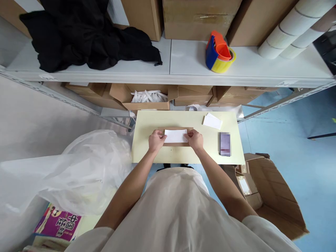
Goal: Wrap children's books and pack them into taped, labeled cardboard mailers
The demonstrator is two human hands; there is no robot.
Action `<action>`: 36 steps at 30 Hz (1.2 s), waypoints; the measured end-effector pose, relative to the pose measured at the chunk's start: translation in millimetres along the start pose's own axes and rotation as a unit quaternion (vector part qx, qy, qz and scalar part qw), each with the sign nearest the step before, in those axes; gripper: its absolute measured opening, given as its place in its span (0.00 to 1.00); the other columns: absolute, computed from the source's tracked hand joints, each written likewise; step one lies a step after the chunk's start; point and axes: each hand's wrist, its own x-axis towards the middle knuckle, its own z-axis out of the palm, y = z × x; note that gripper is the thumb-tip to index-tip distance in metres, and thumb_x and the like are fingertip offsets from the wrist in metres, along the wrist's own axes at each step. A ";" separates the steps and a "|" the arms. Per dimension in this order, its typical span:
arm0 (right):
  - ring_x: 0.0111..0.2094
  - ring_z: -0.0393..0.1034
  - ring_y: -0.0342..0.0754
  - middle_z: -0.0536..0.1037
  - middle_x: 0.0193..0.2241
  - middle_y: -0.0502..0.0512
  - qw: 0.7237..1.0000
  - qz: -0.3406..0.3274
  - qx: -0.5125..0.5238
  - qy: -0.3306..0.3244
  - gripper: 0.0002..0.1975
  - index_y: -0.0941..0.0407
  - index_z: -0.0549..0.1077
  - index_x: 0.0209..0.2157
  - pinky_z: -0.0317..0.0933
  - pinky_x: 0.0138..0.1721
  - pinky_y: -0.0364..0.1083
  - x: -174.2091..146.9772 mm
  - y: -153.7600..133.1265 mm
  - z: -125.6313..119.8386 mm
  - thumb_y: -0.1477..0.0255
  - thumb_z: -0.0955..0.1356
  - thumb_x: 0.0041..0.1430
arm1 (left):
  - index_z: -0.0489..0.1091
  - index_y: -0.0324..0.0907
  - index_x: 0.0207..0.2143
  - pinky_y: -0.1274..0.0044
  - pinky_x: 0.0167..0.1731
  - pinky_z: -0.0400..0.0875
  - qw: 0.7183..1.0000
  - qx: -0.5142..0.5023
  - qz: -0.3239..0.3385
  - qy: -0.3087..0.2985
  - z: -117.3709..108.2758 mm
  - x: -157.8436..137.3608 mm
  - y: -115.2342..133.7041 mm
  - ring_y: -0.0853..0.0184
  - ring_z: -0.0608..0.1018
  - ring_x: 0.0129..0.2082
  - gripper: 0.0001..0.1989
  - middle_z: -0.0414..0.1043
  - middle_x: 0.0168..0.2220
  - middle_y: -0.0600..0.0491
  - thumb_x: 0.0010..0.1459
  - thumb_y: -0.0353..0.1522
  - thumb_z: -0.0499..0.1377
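Observation:
A white paper label (175, 136) stretches between my two hands, over a flat brown cardboard box (174, 144) on the pale yellow table (147, 120). My left hand (156, 140) pinches the label's left end, thumb and fingers closed. At the opposite end, my right hand (194, 139) grips it the same way. Whether the label touches the cardboard along its whole length I cannot tell. To the right on the table lie more white labels (212, 121) in a small pile and a blurred purple phone-sized item (225, 144).
Above the table, a grey shelf (183, 63) carries a tape dispenser (220, 52), black cloth (86, 38) and white rolls (288, 29). A carton of white pieces (148, 96) sits behind. Clear plastic sheeting (91, 171) bulges at left; an open carton (275, 196) stands at right.

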 end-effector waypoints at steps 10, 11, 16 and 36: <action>0.38 0.72 0.52 0.78 0.34 0.54 0.993 0.003 -0.110 -0.029 0.10 0.52 0.69 0.38 0.62 0.35 0.47 6.3 -5.5 4.5 0.66 0.66 0.53 | 0.62 0.41 0.45 0.72 0.37 0.68 0.990 0.122 -0.052 -0.042 -7.3 11.5 11.0 0.57 0.77 0.44 0.23 0.78 0.36 0.47 0.47 0.38 0.62; 0.38 0.72 0.52 0.78 0.34 0.54 0.991 0.003 -0.129 -0.032 0.10 0.52 0.69 0.38 0.61 0.35 0.47 7.2 -5.9 3.5 0.65 0.66 0.53 | 0.62 0.41 0.46 0.72 0.37 0.68 0.987 0.142 -0.053 -0.048 -8.9 12.4 13.5 0.56 0.77 0.44 0.24 0.77 0.37 0.45 0.47 0.39 0.62; 0.36 0.72 0.56 0.77 0.35 0.59 0.981 -0.018 -0.187 -0.041 0.18 0.54 0.66 0.42 0.60 0.35 0.50 6.4 1.8 -1.7 0.57 0.65 0.55 | 0.61 0.41 0.48 0.71 0.35 0.68 0.970 0.238 -0.021 -0.042 -17.4 12.0 21.0 0.54 0.78 0.41 0.26 0.76 0.38 0.42 0.48 0.42 0.61; 0.65 0.38 0.61 0.48 0.65 0.65 0.899 -0.303 -0.317 0.021 0.38 0.62 0.46 0.65 0.35 0.61 0.63 -21.3 32.3 29.5 0.52 0.53 0.61 | 0.45 0.40 0.65 0.52 0.60 0.38 0.873 0.330 0.352 -0.074 -5.7 -10.0 -24.4 0.50 0.45 0.66 0.39 0.41 0.66 0.42 0.56 0.49 0.49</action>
